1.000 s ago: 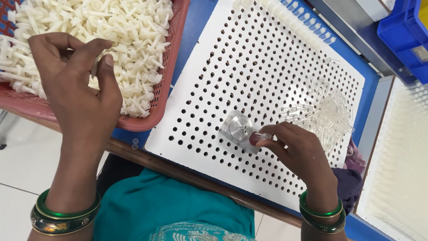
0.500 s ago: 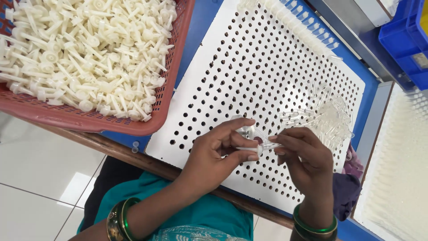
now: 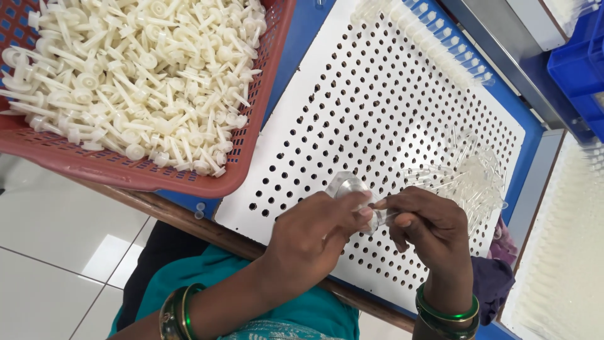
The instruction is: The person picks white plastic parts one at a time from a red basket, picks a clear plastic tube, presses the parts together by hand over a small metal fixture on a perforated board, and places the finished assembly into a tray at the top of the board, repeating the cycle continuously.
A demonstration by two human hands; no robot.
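the fingers of both hands pinch one small clear plastic piece (image 3: 371,211) between them. the left hand (image 3: 314,230) has come over from the red basket (image 3: 189,182) of white parts (image 3: 126,75) to join the right hand (image 3: 428,230), above the white perforated board (image 3: 352,107). both wrists are bent inward; clear tubes (image 3: 478,176) lie just beyond the right fingers.

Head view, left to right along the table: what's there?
Red basket of white plastic parts → white perforated board → heap of clear tubes → blue crate. The hands meet over the board's near edge, so they are left out.
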